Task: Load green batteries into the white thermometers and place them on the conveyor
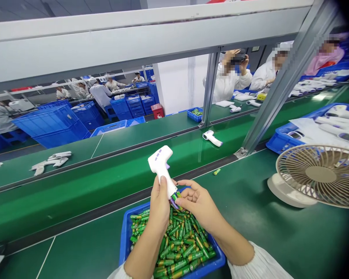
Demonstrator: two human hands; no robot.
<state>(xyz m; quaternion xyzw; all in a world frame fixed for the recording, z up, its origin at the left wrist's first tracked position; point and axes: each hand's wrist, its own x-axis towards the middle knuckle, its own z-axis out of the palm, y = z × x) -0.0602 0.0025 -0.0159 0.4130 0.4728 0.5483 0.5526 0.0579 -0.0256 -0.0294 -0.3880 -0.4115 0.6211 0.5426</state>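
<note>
My left hand (160,199) is closed around the handle of a white infrared thermometer (162,164) with purple buttons and trigger. Its head points up and its handle end tilts down to the right. At that end, green batteries (175,195) stick out beside an open purple flap. My right hand (199,201) pinches at these batteries with thumb and fingers; the fingertips partly hide them. Both hands are above a blue bin (125,232) filled with loose green and gold batteries (182,240).
A desk fan (320,174) stands at the right, before a blue crate (275,139) of thermometers. Another thermometer (212,138) lies on the green conveyor (104,172). One loose battery (216,171) is on the table. Metal posts (209,91) rise ahead; co-workers sit beyond.
</note>
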